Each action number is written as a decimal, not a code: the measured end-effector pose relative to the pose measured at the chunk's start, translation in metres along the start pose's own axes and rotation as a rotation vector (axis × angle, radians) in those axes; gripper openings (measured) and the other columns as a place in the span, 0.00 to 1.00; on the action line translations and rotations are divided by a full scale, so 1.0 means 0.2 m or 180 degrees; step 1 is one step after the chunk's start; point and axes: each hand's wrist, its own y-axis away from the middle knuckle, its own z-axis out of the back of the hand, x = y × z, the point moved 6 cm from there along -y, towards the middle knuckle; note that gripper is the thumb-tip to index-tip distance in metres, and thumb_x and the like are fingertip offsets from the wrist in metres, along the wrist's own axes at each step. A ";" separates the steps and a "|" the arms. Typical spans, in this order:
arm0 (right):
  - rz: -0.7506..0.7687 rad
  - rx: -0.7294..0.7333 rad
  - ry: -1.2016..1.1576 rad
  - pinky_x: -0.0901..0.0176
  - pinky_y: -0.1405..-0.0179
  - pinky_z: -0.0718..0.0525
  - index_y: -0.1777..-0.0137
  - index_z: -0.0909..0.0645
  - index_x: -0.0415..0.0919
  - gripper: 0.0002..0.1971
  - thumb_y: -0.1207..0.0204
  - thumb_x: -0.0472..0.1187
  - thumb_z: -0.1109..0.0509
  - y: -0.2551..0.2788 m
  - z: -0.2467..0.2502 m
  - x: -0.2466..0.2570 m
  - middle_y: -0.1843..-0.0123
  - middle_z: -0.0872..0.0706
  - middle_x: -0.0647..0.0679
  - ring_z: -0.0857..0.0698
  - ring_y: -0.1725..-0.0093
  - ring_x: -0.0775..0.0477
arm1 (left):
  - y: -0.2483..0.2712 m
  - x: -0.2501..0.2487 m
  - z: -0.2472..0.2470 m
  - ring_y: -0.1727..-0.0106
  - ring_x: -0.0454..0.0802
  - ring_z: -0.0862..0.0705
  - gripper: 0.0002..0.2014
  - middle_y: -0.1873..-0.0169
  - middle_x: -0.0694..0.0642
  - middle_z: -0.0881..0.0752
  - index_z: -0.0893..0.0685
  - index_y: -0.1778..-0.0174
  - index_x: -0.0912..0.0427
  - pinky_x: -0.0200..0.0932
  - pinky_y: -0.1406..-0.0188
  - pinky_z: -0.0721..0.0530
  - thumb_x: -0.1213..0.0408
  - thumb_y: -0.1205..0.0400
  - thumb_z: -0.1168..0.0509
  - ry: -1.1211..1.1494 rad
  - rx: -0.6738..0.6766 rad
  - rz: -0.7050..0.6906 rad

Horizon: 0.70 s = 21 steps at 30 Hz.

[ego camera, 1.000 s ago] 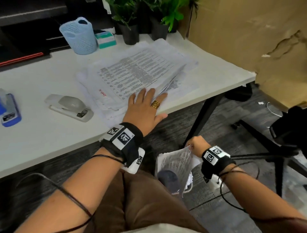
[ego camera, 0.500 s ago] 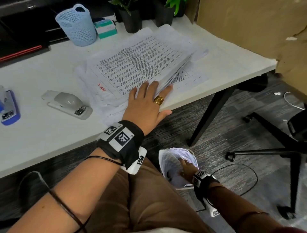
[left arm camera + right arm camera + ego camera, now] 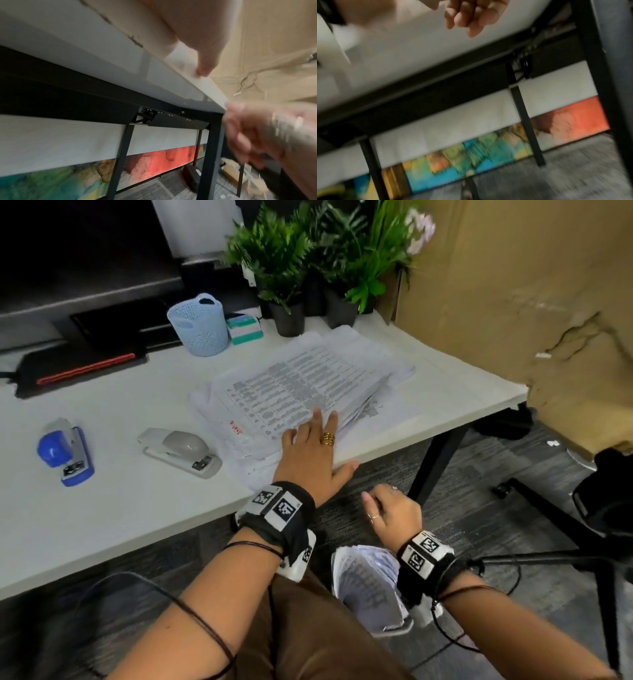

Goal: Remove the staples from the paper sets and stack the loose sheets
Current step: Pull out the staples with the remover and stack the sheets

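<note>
A wide stack of printed sheets lies on the white table. My left hand presses flat on the stack's near corner with straight fingers, and its thumb hangs over the table edge. My right hand hovers just below the table edge with loosely curled fingers and holds nothing. A curled bundle of printed paper sits low beside my right leg, under the right wrist. No staple is visible in any view.
A grey stapler and a blue stapler lie left of the stack. A blue basket, a small box and potted plants stand at the back. Cardboard borders the right. Black table legs stand underneath.
My right hand has let go of the paper bundle, which stays down by my leg, and has risen to the table edge. The left hand keeps pressing on the stack.
</note>
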 end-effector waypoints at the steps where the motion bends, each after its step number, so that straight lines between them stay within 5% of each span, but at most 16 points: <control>1: 0.0073 -0.0262 -0.0098 0.66 0.73 0.33 0.67 0.23 0.42 0.18 0.21 0.51 0.44 -0.03 0.08 0.06 0.72 0.21 0.52 0.21 0.73 0.50 | 0.00 0.00 0.02 0.22 0.59 0.42 0.39 0.18 0.60 0.48 0.53 0.18 0.56 0.58 0.27 0.44 0.36 0.19 0.53 0.0132 -0.0017 0.0058; 5: 0.0122 -0.0894 -0.0325 0.66 0.69 0.35 0.63 0.20 0.42 0.17 0.21 0.50 0.44 -0.18 0.31 0.27 0.66 0.23 0.53 0.26 0.66 0.55 | 0.05 0.04 0.13 0.24 0.55 0.39 0.26 0.21 0.54 0.37 0.36 0.22 0.52 0.51 0.28 0.42 0.47 0.15 0.49 0.0719 -0.0353 0.0242; 7: 0.0036 -0.0821 -0.0251 0.64 0.65 0.31 0.59 0.17 0.42 0.18 0.23 0.51 0.45 -0.26 0.34 0.33 0.60 0.19 0.50 0.23 0.60 0.54 | 0.11 0.08 0.18 0.23 0.54 0.41 0.24 0.20 0.54 0.39 0.33 0.23 0.50 0.51 0.27 0.44 0.52 0.16 0.45 0.0642 -0.0665 0.0450; 10: -0.0157 -0.0562 -0.0289 0.62 0.61 0.29 0.53 0.14 0.42 0.16 0.21 0.50 0.40 -0.35 0.32 0.38 0.53 0.17 0.47 0.19 0.52 0.48 | 0.20 0.19 0.18 0.22 0.58 0.40 0.24 0.20 0.58 0.41 0.35 0.23 0.49 0.53 0.24 0.45 0.51 0.16 0.46 0.0264 -0.0524 0.0908; 12: -0.0323 -0.0357 -0.0293 0.62 0.61 0.29 0.52 0.13 0.41 0.12 0.20 0.47 0.36 -0.40 0.28 0.41 0.51 0.17 0.47 0.18 0.50 0.46 | 0.22 0.25 0.18 0.33 0.54 0.26 0.19 0.30 0.56 0.25 0.28 0.30 0.50 0.48 0.36 0.31 0.50 0.14 0.50 0.0029 -0.0407 0.0804; 14: -0.0471 -0.0159 -0.0068 0.62 0.61 0.28 0.53 0.13 0.41 0.14 0.20 0.48 0.36 -0.45 0.24 0.45 0.49 0.19 0.47 0.18 0.50 0.47 | 0.24 0.27 0.18 0.41 0.52 0.22 0.18 0.39 0.51 0.18 0.24 0.33 0.50 0.45 0.47 0.28 0.51 0.13 0.52 -0.0135 -0.0454 0.0529; 18: -0.0860 0.0047 0.0368 0.60 0.60 0.25 0.54 0.14 0.40 0.21 0.19 0.55 0.40 -0.51 0.21 0.49 0.45 0.19 0.45 0.17 0.49 0.44 | 0.27 0.30 0.17 0.40 0.51 0.23 0.20 0.37 0.50 0.19 0.25 0.29 0.48 0.43 0.43 0.30 0.50 0.13 0.54 -0.0050 -0.0583 0.0292; 21: -0.1125 0.0041 0.0513 0.54 0.53 0.22 0.45 0.16 0.39 0.24 0.20 0.59 0.42 -0.53 0.23 0.48 0.41 0.20 0.41 0.18 0.44 0.41 | 0.29 0.33 0.15 0.44 0.51 0.21 0.20 0.44 0.49 0.15 0.18 0.34 0.49 0.41 0.46 0.29 0.47 0.15 0.48 0.0431 -0.0822 0.0293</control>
